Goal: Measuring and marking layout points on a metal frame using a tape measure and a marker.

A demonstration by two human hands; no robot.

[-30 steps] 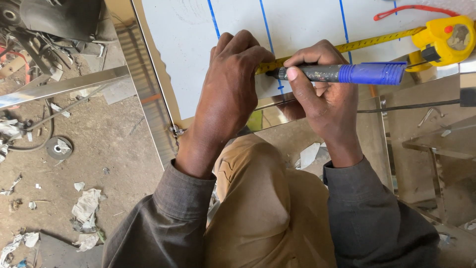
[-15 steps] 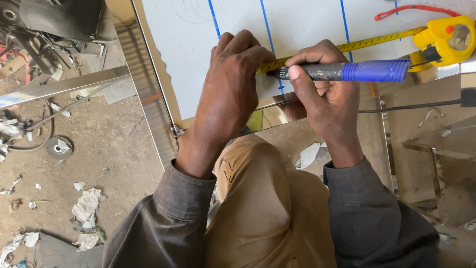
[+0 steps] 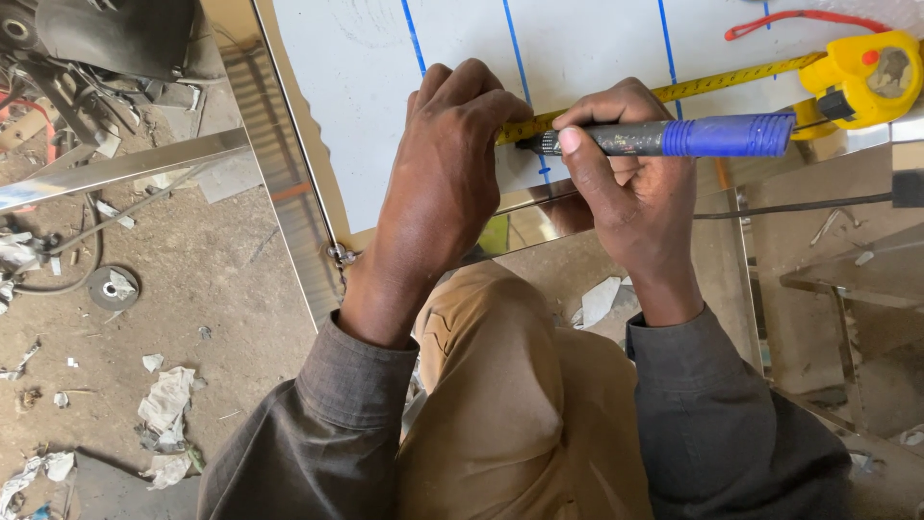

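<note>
My left hand [image 3: 438, 183] presses down on the end of a yellow measuring tape blade [image 3: 731, 77] that lies across a white sheet [image 3: 356, 87] with blue lines. The yellow tape case [image 3: 861, 77] rests at the far right. My right hand [image 3: 630, 197] grips a blue marker [image 3: 693, 137] held level, its dark tip touching the sheet beside my left fingers, just under the tape. My tan-trousered knee [image 3: 510, 385] is below both hands.
The sheet sits in a shiny metal frame [image 3: 289, 183]. A metal bar [image 3: 115, 169], a round disc [image 3: 111, 287] and paper scraps [image 3: 168, 400] lie on the dirt floor at left. Shiny steel surfaces [image 3: 847, 279] stand at right. A red cord [image 3: 799, 19] lies above the tape case.
</note>
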